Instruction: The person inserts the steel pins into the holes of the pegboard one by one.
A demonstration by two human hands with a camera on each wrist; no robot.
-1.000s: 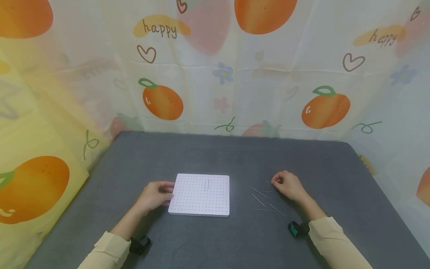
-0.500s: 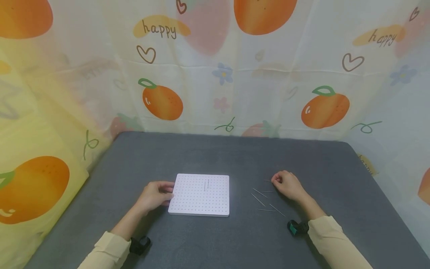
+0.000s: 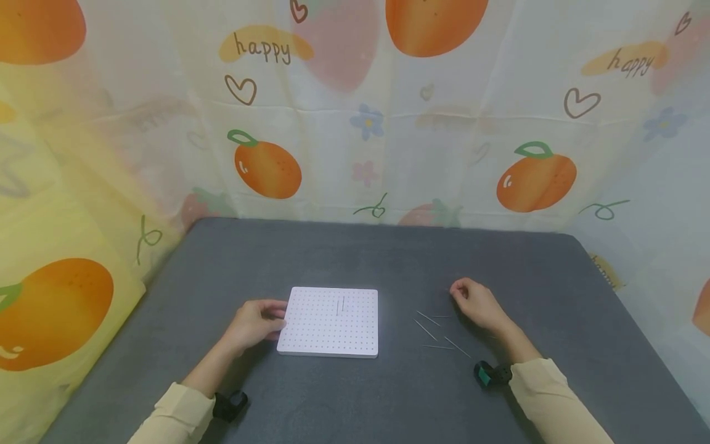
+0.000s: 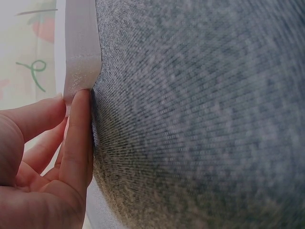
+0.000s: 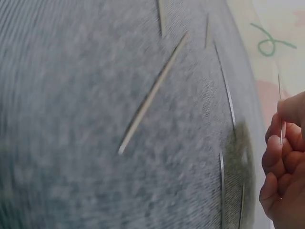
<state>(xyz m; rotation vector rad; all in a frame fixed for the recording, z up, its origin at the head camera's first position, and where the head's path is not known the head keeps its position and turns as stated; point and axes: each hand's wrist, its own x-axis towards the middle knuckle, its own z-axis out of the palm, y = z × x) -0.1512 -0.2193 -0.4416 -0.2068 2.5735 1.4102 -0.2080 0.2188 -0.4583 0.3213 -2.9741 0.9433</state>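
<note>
A white pegboard (image 3: pixel 310 336) with rows of small holes lies flat on the table, and two thin pins (image 3: pixel 342 304) stand upright in its upper half. At its left edge my left hand (image 3: pixel 249 324) grips the board, thumb at the upper face and fingers along the side, as the left wrist view shows. To the right, my right hand (image 3: pixel 476 303) pinches a thin metal pin (image 5: pixel 279 86) between thumb and fingers, seen in the right wrist view. Several loose pins (image 3: pixel 426 330) lie between the board and this hand; one of them (image 5: pixel 153 93) shows large in the right wrist view.
The dark grey table (image 3: pixel 344 401) has a rounded far edge. Behind it hangs a curtain (image 3: pixel 427 142) printed with oranges and hearts, and the cloth continues down both sides. A black wrist strap (image 3: pixel 230 407) hangs below the left forearm.
My right hand has moved slightly up and to the right, taking the pin at its fingertips away from its place on the table. My left hand and the board have stayed put.
</note>
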